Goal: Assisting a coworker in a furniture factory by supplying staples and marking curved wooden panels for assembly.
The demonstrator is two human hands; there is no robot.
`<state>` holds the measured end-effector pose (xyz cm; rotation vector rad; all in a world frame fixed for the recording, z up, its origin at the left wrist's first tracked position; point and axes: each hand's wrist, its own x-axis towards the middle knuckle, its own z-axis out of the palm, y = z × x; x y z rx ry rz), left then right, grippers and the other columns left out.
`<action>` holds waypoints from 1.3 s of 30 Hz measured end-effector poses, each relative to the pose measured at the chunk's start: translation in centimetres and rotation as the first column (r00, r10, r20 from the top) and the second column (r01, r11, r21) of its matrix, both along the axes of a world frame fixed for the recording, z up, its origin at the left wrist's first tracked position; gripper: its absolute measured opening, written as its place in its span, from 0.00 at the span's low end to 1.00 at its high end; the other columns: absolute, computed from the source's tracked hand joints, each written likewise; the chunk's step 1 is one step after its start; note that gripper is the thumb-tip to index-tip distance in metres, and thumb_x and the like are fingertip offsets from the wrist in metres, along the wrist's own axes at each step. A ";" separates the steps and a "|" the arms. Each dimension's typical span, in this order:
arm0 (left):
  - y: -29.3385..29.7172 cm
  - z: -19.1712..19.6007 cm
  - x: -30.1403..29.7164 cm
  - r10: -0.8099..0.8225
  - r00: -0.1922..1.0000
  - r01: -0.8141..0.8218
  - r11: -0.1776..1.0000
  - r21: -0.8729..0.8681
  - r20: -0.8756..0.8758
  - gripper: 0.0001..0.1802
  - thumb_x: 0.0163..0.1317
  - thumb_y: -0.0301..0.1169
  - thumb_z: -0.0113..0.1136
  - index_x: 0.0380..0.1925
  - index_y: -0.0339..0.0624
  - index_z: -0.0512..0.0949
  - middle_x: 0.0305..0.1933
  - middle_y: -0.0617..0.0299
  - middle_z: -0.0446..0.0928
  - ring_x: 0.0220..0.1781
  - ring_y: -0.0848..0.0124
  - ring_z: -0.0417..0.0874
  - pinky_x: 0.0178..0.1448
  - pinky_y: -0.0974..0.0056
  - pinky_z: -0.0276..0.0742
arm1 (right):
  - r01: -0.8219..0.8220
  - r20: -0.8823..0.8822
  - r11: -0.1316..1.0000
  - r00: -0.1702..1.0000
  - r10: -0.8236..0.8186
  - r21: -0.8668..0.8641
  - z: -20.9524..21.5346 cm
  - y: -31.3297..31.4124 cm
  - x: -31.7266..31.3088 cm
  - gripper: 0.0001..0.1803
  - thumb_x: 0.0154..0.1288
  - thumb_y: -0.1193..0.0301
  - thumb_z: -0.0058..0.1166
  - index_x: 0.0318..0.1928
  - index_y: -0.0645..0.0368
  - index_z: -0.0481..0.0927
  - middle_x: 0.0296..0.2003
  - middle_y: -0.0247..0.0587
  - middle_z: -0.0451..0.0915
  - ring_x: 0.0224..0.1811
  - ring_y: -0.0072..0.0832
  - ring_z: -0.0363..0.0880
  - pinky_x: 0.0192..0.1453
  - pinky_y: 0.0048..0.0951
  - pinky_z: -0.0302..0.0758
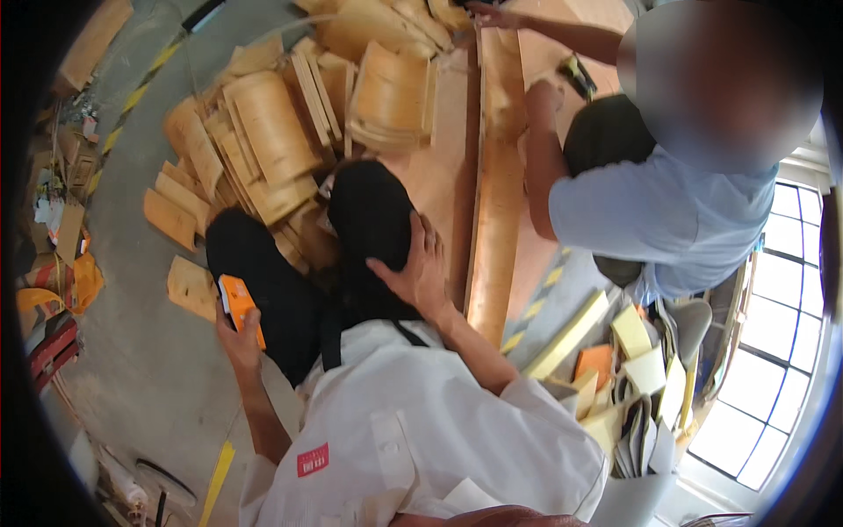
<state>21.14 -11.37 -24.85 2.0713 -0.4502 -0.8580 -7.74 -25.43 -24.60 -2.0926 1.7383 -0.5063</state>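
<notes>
My left hand (239, 341) is closed around a flat orange, phone-sized thing (240, 303) with a pale edge, held beside my left thigh; its exact kind is unclear. My right hand (420, 274) rests on my bent right knee (373, 211), thumb and fingers spread, with nothing in it. Just beyond my knees lies a heap of curved plywood pieces (270, 132). A single plywood piece (191, 285) lies on the floor near the orange thing.
At the right, a co-worker in a light blue shirt (615, 202) reaches over a long wooden panel (497, 176). A dark and yellow-green tool (577, 77) is near that person's hand. Foam offcuts (645, 373) pile up below. Clutter lines the left side, including a yellow bag (86, 283).
</notes>
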 end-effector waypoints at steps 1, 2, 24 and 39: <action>0.3 -0.9 0.2 -0.065 0.997 0.059 0.991 -0.122 -0.046 0.39 0.56 0.41 0.70 0.60 0.27 0.66 0.48 0.54 0.73 0.48 0.70 0.75 0.54 0.64 0.73 | 0.000 -0.017 1.000 1.000 0.000 -0.002 -0.5 0.2 -0.3 0.57 0.46 0.47 0.71 0.67 0.69 0.58 0.63 0.63 0.65 0.65 0.58 0.64 0.66 0.54 0.62; -0.4 -1.9 0.5 -0.139 0.987 0.116 0.962 -0.246 -0.080 0.38 0.57 0.39 0.70 0.60 0.27 0.65 0.49 0.54 0.73 0.48 0.70 0.75 0.54 0.64 0.73 | 0.002 -0.035 1.000 0.999 -0.002 -0.005 -1.2 -0.2 -0.4 0.56 0.46 0.47 0.71 0.67 0.69 0.58 0.63 0.63 0.65 0.65 0.58 0.64 0.66 0.54 0.63; -0.5 -0.3 0.0 -0.084 0.995 0.076 0.990 -0.115 -0.059 0.44 0.57 0.41 0.70 0.65 0.24 0.60 0.50 0.51 0.73 0.48 0.69 0.76 0.54 0.66 0.74 | 0.025 -0.017 0.999 1.000 -0.024 0.047 -0.4 -0.1 -0.5 0.56 0.47 0.45 0.69 0.67 0.69 0.60 0.64 0.62 0.64 0.65 0.58 0.64 0.67 0.53 0.62; -1.7 -0.9 -0.3 -0.117 0.993 0.112 0.973 -0.203 -0.013 0.34 0.60 0.32 0.66 0.62 0.28 0.65 0.50 0.54 0.74 0.47 0.67 0.76 0.55 0.64 0.73 | 0.008 0.099 0.999 0.995 -0.012 0.036 0.1 -0.9 -2.1 0.48 0.56 0.48 0.63 0.66 0.69 0.61 0.62 0.63 0.66 0.65 0.57 0.64 0.69 0.49 0.62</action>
